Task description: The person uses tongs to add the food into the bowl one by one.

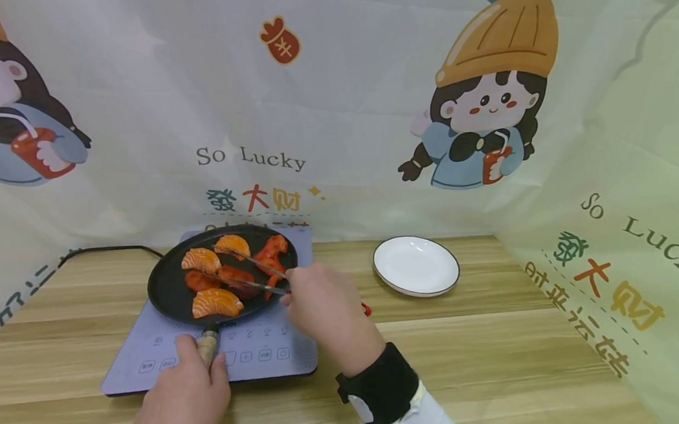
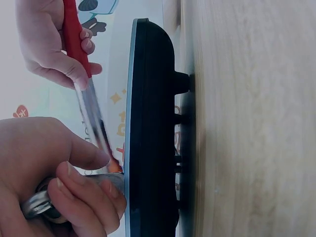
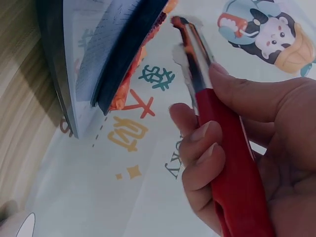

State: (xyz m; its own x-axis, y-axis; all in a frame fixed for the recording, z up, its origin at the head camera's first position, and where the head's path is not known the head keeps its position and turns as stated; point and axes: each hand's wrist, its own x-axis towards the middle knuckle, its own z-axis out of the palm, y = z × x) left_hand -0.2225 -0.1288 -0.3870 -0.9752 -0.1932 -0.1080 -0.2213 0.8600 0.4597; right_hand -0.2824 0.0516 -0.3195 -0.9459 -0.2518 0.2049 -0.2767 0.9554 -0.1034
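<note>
My left hand [image 1: 185, 390] grips the wood-coloured handle [image 1: 207, 345] of a round black frying pan [image 1: 165, 295]. In the pan lie several white-striped orange slices that look like salmon [image 1: 217, 302], with glossy red pieces [image 1: 271, 254] at the right and in the middle. My right hand [image 1: 330, 312] holds metal tongs with red grips [image 3: 232, 158], fingers and thumb wrapped around them. The tongs' two arms are spread apart and reach over the food from the right. In the right wrist view, their tips stand apart from the pan's food, with nothing seen between them.
Beneath the pan is a flat light-purple induction cooker [image 1: 271, 370] on a wooden table [image 1: 483, 350]. Its black cord [image 1: 109, 248] runs off to the left. A white dark-rimmed plate [image 1: 416, 265] stands to the right. A printed cloth [image 1: 351, 109] hangs behind and at the sides.
</note>
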